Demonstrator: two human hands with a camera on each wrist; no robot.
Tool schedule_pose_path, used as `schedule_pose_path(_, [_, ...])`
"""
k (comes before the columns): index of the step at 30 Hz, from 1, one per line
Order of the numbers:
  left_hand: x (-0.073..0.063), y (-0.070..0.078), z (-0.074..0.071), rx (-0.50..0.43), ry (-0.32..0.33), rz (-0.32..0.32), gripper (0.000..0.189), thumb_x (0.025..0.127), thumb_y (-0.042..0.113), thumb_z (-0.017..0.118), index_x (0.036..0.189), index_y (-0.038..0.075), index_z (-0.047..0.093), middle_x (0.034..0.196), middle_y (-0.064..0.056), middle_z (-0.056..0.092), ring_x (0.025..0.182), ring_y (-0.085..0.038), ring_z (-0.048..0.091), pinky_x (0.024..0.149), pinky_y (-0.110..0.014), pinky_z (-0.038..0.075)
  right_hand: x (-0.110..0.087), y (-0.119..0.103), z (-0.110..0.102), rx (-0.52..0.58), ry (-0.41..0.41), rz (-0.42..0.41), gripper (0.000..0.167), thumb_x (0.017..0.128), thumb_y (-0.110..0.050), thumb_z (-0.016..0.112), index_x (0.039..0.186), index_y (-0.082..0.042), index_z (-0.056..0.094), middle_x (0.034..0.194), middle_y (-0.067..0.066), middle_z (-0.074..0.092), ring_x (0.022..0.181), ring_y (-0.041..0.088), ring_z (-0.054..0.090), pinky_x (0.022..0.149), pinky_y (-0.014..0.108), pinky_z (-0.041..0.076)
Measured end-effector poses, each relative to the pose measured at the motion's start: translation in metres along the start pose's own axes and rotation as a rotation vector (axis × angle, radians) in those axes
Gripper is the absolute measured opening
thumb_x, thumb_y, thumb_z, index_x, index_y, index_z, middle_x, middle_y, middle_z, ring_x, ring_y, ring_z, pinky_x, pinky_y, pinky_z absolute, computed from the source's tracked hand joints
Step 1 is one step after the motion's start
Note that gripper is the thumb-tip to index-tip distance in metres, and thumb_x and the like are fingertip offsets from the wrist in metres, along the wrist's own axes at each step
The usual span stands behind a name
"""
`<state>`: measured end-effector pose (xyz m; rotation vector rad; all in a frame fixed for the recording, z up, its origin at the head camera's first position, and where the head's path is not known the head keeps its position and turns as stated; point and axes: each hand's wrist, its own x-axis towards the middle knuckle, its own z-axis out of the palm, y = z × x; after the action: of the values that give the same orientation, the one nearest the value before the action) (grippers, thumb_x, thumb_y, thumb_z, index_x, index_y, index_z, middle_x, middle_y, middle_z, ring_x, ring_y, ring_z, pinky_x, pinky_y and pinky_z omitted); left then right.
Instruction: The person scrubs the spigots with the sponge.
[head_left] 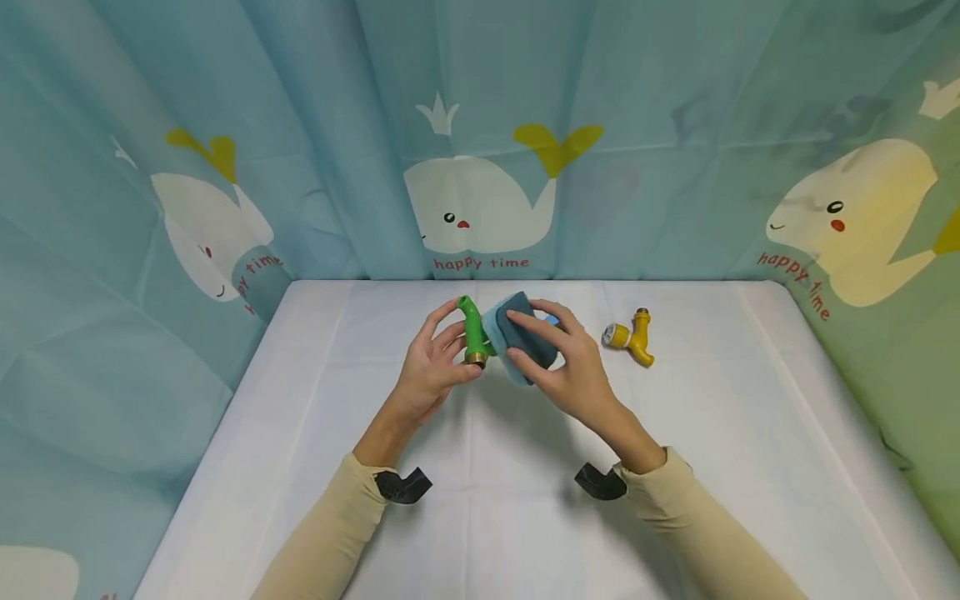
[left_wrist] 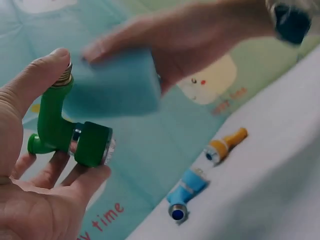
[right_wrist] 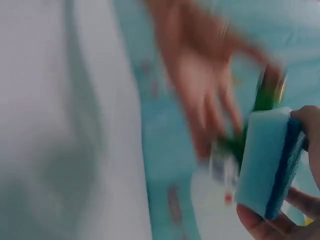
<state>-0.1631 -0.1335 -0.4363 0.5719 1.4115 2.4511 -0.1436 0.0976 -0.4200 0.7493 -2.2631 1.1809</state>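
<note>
My left hand [head_left: 429, 367] holds a green faucet [head_left: 473, 327] above the table, its thumb at the brass threaded end and its fingers under the round knob, as the left wrist view shows. In my right hand [head_left: 573, 367] is a two-layer sponge [head_left: 529, 337], light blue on one side and dark blue on the other, gripped between thumb and fingers. The sponge's light side [right_wrist: 262, 155] faces the green faucet; whether they touch I cannot tell. Blur covers the sponge in the left wrist view.
On the white table [head_left: 360, 517], a yellow faucet [head_left: 637, 337] lies right of my right hand. A blue faucet [left_wrist: 187, 190] lies near it, mostly hidden behind that hand in the head view. Behind the table hangs a whale-print curtain [head_left: 645, 208].
</note>
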Motion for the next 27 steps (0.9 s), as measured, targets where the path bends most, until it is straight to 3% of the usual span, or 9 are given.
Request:
schedule_pose_path(3, [0.002, 0.003, 0.002, -0.031, 0.001, -0.013, 0.105, 0.078, -0.005, 0.086, 0.161, 0.012, 0.023, 0.14, -0.014, 0.052, 0.123, -0.024, 0.056, 0.086, -0.028, 0.058, 0.001, -0.003, 0.0, 0.07, -0.036, -0.03, 0.049, 0.088, -0.014, 0.083, 0.135, -0.016, 0.07, 0.144, 0.015, 0.055, 0.118, 0.035, 0.061, 0.086, 0.051, 0.058])
schedule_pose_path(9, [0.005, 0.008, 0.007, -0.059, 0.01, -0.017, 0.099, 0.081, -0.016, 0.074, 0.16, 0.011, 0.023, 0.139, -0.016, 0.051, 0.122, -0.024, 0.058, 0.087, -0.029, 0.058, 0.009, 0.0, -0.006, 0.005, 0.004, -0.021, 0.049, 0.084, -0.009, 0.084, 0.131, -0.015, 0.072, 0.142, 0.016, 0.055, 0.122, 0.035, 0.057, 0.088, 0.056, 0.056])
schedule_pose_path(13, [0.007, 0.008, 0.007, -0.072, 0.016, -0.001, 0.1, 0.081, -0.009, 0.081, 0.16, 0.01, 0.023, 0.141, -0.017, 0.05, 0.125, -0.025, 0.057, 0.091, -0.03, 0.057, 0.01, -0.003, -0.005, 0.019, -0.014, -0.038, 0.049, 0.087, -0.015, 0.083, 0.134, -0.016, 0.07, 0.143, 0.016, 0.055, 0.118, 0.036, 0.059, 0.086, 0.054, 0.058])
schedule_pose_path(16, [0.006, 0.005, 0.005, -0.06, 0.026, -0.021, 0.102, 0.079, -0.006, 0.084, 0.16, 0.011, 0.024, 0.141, -0.018, 0.051, 0.125, -0.026, 0.057, 0.09, -0.03, 0.058, 0.009, 0.004, -0.004, -0.055, -0.054, -0.028, 0.045, 0.088, -0.017, 0.082, 0.133, -0.016, 0.071, 0.143, 0.019, 0.054, 0.116, 0.038, 0.058, 0.086, 0.054, 0.056])
schedule_pose_path(19, [0.003, 0.001, 0.001, -0.041, 0.043, -0.053, 0.103, 0.078, -0.008, 0.084, 0.161, 0.01, 0.024, 0.144, -0.02, 0.05, 0.127, -0.026, 0.057, 0.092, -0.031, 0.057, 0.005, 0.016, -0.008, -0.113, -0.087, 0.043, 0.044, 0.09, -0.018, 0.082, 0.133, -0.016, 0.071, 0.143, 0.02, 0.055, 0.124, 0.041, 0.054, 0.092, 0.058, 0.053])
schedule_pose_path(23, [0.0, -0.004, -0.003, -0.047, 0.052, -0.062, 0.108, 0.08, 0.012, 0.09, 0.163, 0.013, 0.021, 0.142, -0.02, 0.051, 0.128, -0.023, 0.057, 0.098, -0.036, 0.054, -0.001, 0.029, -0.018, -0.085, -0.093, 0.141, 0.046, 0.09, -0.02, 0.081, 0.135, -0.016, 0.07, 0.144, 0.02, 0.054, 0.131, 0.042, 0.052, 0.1, 0.062, 0.049])
schedule_pose_path(27, [-0.001, -0.007, -0.007, -0.016, 0.035, -0.04, 0.1, 0.084, 0.04, 0.086, 0.161, 0.014, 0.026, 0.118, -0.009, 0.057, 0.109, -0.019, 0.061, 0.093, -0.037, 0.055, -0.008, 0.035, -0.028, -0.051, -0.084, 0.192, 0.046, 0.091, -0.019, 0.081, 0.136, -0.016, 0.069, 0.144, 0.019, 0.053, 0.131, 0.042, 0.052, 0.098, 0.063, 0.05])
